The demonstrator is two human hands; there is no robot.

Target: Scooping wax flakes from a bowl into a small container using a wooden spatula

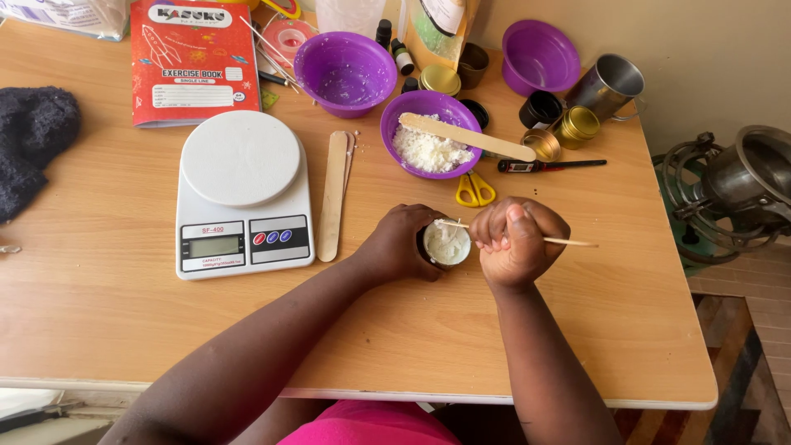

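1. Head view: near the tabletop's left edge lies a dark knitted cloth (pixel 29 144); a red exercise book (pixel 192 59) sits at the far edge, and a white kitchen scale (pixel 243 194) with a bare platform stands nearer the middle.
2. A flat wooden stick (pixel 334 196) lies unused beside the scale; behind it one purple bowl (pixel 346 72) holds only residue, while a second purple bowl (pixel 431 136) holds white flakes.
3. The left hand (pixel 400 243) wraps closed around a small tin (pixel 446 244) near the tabletop's middle, already filled with white wax.
4. The right hand (pixel 515 239) pinches a thin skewer (pixel 568 241) over the tin; by my judgement, filling is done and setting remains.
5. Several gold tins (pixel 579 124) wait at the far right corner.
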